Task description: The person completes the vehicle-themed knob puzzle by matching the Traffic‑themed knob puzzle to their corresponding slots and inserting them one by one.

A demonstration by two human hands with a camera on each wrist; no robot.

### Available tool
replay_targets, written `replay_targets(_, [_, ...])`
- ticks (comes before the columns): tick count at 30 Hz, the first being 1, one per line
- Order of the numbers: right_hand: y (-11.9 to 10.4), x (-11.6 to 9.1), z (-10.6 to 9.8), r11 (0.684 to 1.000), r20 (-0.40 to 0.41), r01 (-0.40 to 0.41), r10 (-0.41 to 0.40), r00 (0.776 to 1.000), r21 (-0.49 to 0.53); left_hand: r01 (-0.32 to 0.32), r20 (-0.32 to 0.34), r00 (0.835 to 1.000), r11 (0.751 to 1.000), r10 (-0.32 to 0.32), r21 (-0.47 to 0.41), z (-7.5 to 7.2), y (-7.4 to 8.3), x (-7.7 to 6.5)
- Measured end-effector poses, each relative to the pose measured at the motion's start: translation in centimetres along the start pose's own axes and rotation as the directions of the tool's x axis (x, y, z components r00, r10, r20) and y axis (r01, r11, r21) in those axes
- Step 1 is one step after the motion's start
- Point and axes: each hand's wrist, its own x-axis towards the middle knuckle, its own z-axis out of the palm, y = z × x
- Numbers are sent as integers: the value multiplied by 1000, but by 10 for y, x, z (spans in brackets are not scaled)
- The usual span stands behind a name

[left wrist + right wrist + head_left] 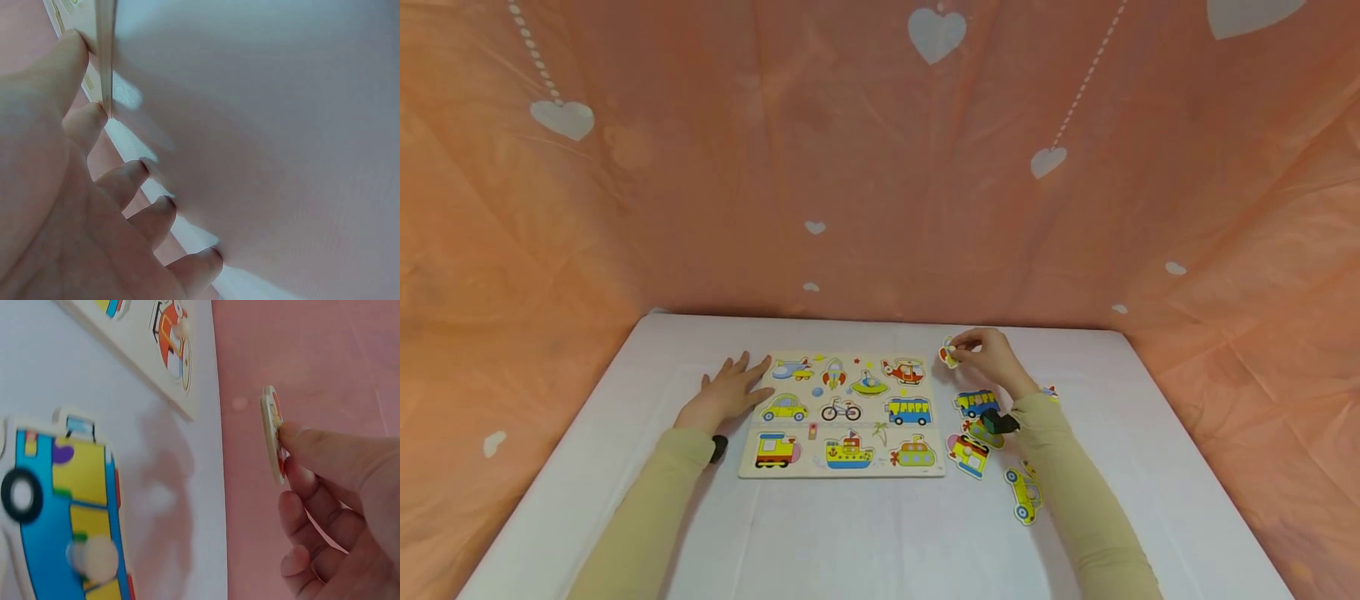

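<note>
A wooden puzzle board (857, 427) printed with vehicles lies on the white table. My left hand (730, 394) is at its upper left corner, fingers spread, with the thumb and index finger on the board's edge. Beyond the board's upper right corner, my right hand (992, 354) pinches a small knobbed puzzle piece (274, 437) between thumb and fingers. The piece is red, yellow and white, raised over the table and seen nearly edge-on in the right wrist view. A red helicopter piece (172, 340) with a knob sits in the board.
Loose pieces lie right of the board: a blue bus (976, 403), a green submarine (983, 434) partly under the wrist camera, a train (967, 456) and a yellow car (1024, 493). Another piece (1050, 392) shows behind the right wrist. A pink curtain (880, 250) hangs behind the table.
</note>
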Motion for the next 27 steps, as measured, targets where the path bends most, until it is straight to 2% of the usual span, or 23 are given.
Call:
replay_targets(18, [-28, 19, 29, 998, 31, 61, -61, 998, 8, -6, 0, 1000, 1000, 6, 2, -1, 2, -4])
replay_targets(27, [-39, 25, 46, 996, 73, 78, -80, 994, 31, -14, -10, 1000, 1000, 14, -7, -3, 4, -8])
